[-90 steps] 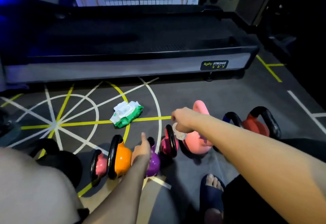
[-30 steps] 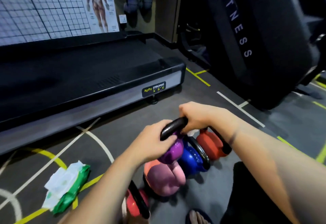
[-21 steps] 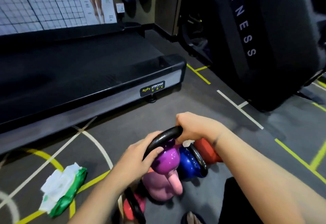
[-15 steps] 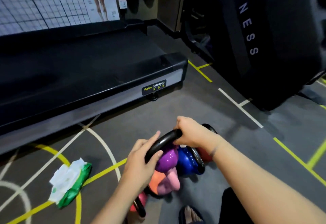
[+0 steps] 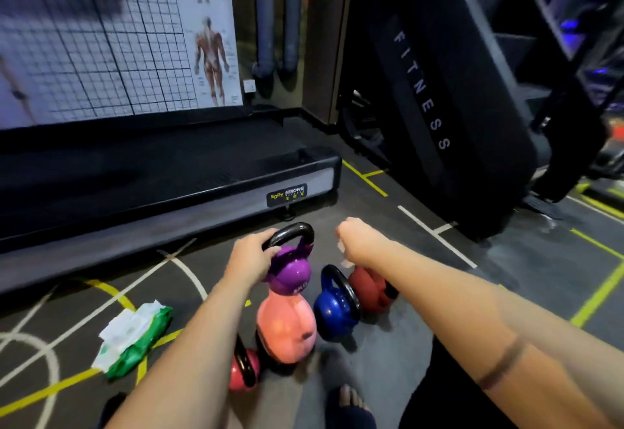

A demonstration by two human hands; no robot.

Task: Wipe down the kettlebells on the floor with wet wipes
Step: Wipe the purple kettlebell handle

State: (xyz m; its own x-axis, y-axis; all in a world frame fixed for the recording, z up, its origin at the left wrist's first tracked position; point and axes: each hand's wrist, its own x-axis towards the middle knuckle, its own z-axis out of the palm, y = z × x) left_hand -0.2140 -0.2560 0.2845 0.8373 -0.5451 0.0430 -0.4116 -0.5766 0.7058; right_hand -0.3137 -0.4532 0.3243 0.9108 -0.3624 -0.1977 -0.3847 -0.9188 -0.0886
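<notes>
One treadmill, kettlebells huddled on the floor just before it. Purple kettlebell looks heavy, glossy, slippery. The left hand is curled round its black handle, the sure hold. Right hand fisted on a crumpled wet wipe.

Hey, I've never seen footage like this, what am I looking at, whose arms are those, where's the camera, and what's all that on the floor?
This is one view, from a wide-angle camera worn on a person's head, looking down at their own bare arms; no machine is involved. The left hand grips the black handle of the purple kettlebell. The right hand is curled round a white wet wipe, mostly hidden. On the gym floor sit a pink kettlebell, a blue kettlebell, an orange-red kettlebell and a small red kettlebell. A green wipes pack lies to the left, a treadmill behind.
</notes>
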